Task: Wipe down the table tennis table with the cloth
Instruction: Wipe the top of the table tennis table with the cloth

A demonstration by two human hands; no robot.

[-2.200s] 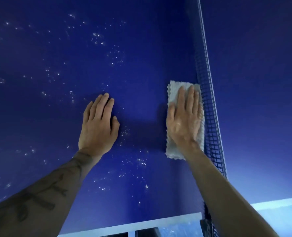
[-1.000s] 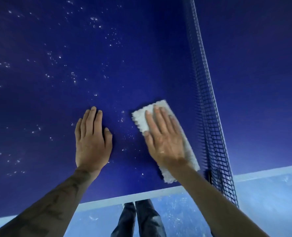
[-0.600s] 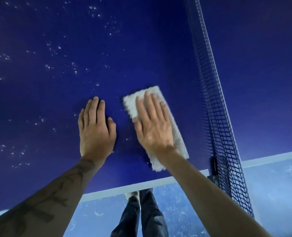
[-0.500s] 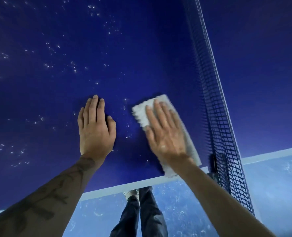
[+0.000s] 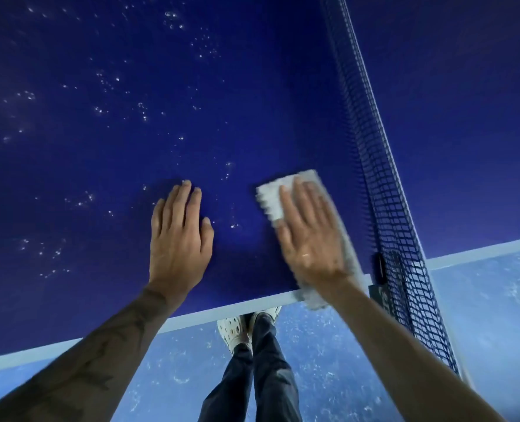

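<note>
In the head view, we press the cloth [image 5: 275,193] flat on the table [image 5: 252,86] under the right hand [image 5: 310,239], fingers straight, while the left hand [image 5: 179,239] rests flat beside it, fingers straight, holding nothing. The cloth looks soft, light and limp, so we judge a flat palm over its middle drives it best. Its near end overhangs the white edge [image 5: 222,310] and the net [image 5: 383,193] stands just to its right; open room lies left and far, among the white specks [image 5: 100,111].

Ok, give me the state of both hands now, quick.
Left hand: open, flat on the table, holding nothing.
Right hand: open, fingers straight, pressing the cloth onto the table beside the net.
</note>
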